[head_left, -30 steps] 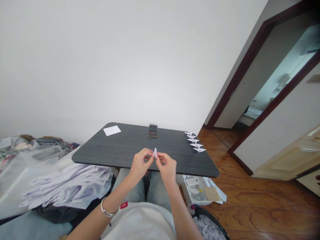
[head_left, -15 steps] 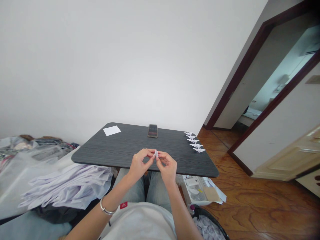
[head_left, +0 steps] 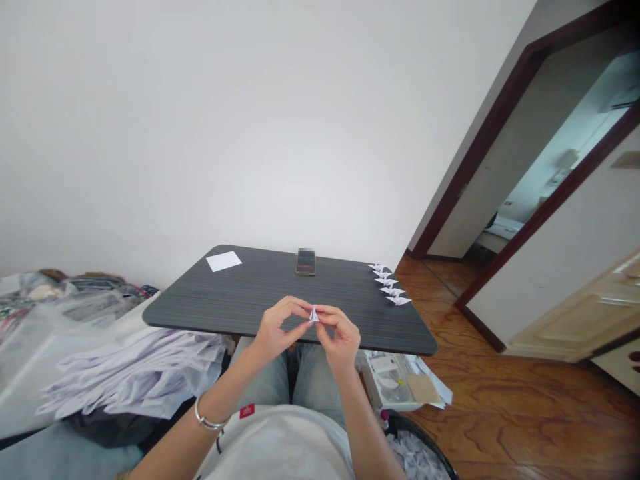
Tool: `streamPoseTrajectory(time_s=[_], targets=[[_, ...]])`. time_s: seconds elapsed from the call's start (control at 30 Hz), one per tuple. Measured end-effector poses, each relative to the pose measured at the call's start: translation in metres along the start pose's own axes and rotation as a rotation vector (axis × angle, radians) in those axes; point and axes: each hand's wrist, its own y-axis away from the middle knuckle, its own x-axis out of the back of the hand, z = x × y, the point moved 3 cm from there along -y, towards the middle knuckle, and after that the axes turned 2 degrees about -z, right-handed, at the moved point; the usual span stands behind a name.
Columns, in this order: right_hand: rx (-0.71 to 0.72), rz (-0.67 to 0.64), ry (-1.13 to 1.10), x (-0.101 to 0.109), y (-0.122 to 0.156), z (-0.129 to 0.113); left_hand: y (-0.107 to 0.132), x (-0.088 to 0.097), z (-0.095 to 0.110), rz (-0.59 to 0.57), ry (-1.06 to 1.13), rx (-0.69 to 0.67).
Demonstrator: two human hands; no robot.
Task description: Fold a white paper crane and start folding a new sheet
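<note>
A dark table point(head_left: 270, 283) is spreading out in front; above its near part, the left hand point(head_left: 274, 329) and right hand point(head_left: 342, 339) are pinching from either side, with their fingertips point(head_left: 302, 305), a small folded white paper point(head_left: 313, 315) between them.

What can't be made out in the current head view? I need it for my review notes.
All in the head view:
- Folded paper: partly covered by the fingers of the left hand and right hand; too small to read its creases.
- Device: screen pixelated, contents unreadable.
- Red label: lettering too small.
- Bin: cut off by the bottom edge.
- Box: far end hidden by the table.
</note>
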Motion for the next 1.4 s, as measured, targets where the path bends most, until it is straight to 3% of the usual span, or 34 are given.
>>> streamPoseTrajectory(time_s=[0.43, 0.77, 1.07, 1.4], targets=[[0.052, 0.008, -0.016, 0.0, 0.001, -0.002, -0.009, 0.004, 0.003, -0.113, 0.174, 0.086], [0.049, 0.013, -0.073, -0.001, 0.002, -0.002, -0.007, 0.002, 0.0, -0.076, 0.267, 0.11], [0.092, 0.021, -0.079, -0.002, 0.002, -0.007, -0.01, 0.006, 0.008, -0.134, 0.118, 0.017], [0.021, -0.026, -0.16, -0.002, 0.001, -0.004, -0.01, 0.007, 0.012, -0.15, 0.082, -0.02]])
